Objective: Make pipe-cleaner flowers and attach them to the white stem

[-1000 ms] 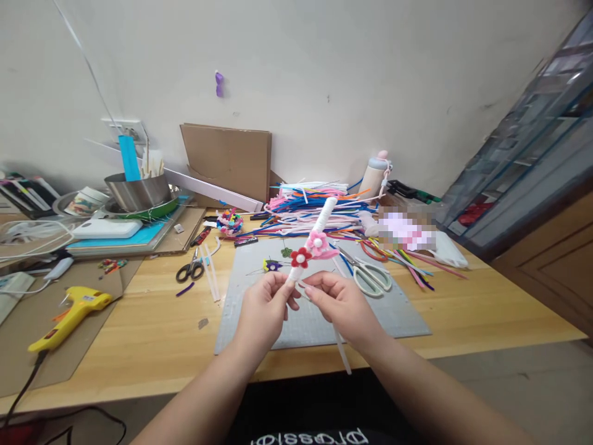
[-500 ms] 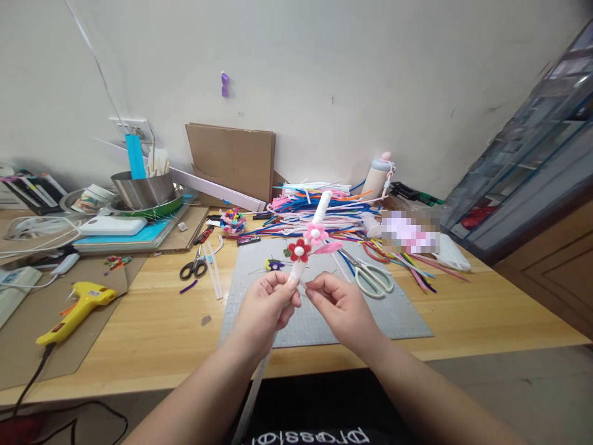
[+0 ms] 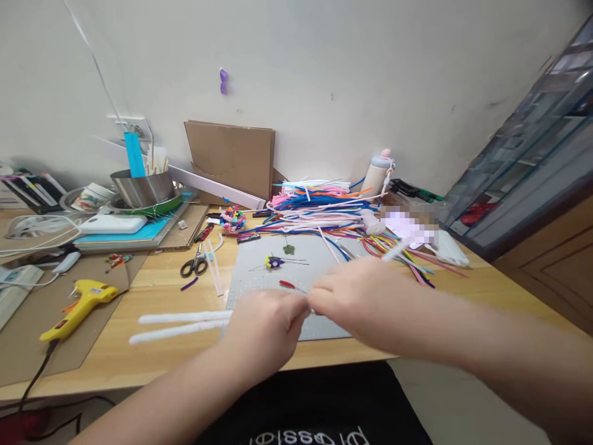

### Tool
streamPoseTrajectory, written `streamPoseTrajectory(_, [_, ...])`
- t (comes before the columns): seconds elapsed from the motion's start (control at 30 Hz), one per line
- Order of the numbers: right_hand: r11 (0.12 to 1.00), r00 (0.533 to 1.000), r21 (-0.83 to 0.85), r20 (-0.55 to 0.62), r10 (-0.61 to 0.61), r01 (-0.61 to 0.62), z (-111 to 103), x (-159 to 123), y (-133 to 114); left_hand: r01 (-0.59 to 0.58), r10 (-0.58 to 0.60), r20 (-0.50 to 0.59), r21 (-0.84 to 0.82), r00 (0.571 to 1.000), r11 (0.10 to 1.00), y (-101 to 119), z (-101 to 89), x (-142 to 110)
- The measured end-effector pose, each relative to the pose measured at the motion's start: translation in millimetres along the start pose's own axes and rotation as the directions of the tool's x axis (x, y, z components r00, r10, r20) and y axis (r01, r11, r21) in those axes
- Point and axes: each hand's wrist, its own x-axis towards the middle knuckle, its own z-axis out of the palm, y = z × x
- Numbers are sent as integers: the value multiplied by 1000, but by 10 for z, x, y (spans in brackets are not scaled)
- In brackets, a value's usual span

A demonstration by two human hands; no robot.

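Observation:
My left hand [image 3: 266,324] is closed over the mat, gripping a white fuzzy-wrapped craft piece [image 3: 185,318] with two long prongs pointing left. Close against it, my right hand [image 3: 365,293] is closed and blurred, its fingertips meeting the left hand's. A blurred white end [image 3: 397,249] sticks out beyond the right hand, looking like part of the same craft piece. A small red leaf shape [image 3: 287,284] on a thin wire shows just above the fingers. The pink and red flowers are hidden. On the grey cutting mat [image 3: 245,266] lie a purple and yellow flower [image 3: 274,262] and a green leaf [image 3: 288,249].
Behind the mat is a pile of coloured pipe cleaners [image 3: 315,210]. Black-handled scissors [image 3: 193,266] and clear glue sticks [image 3: 214,272] lie left of it. A yellow glue gun [image 3: 78,306] rests at far left. A bottle [image 3: 377,176] stands against the wall.
The white piece has turned from upright to sideways, its prongs now pointing left. Both hands have rolled over with their backs up, covering the flowers. The right hand has moved up and right.

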Motion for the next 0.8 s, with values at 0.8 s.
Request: streamPoseTrajectory(0.8, [906,905,314,-225,362,-284,619,-79,-135,214,-267,-234,-228,935,950,-165,34,225])
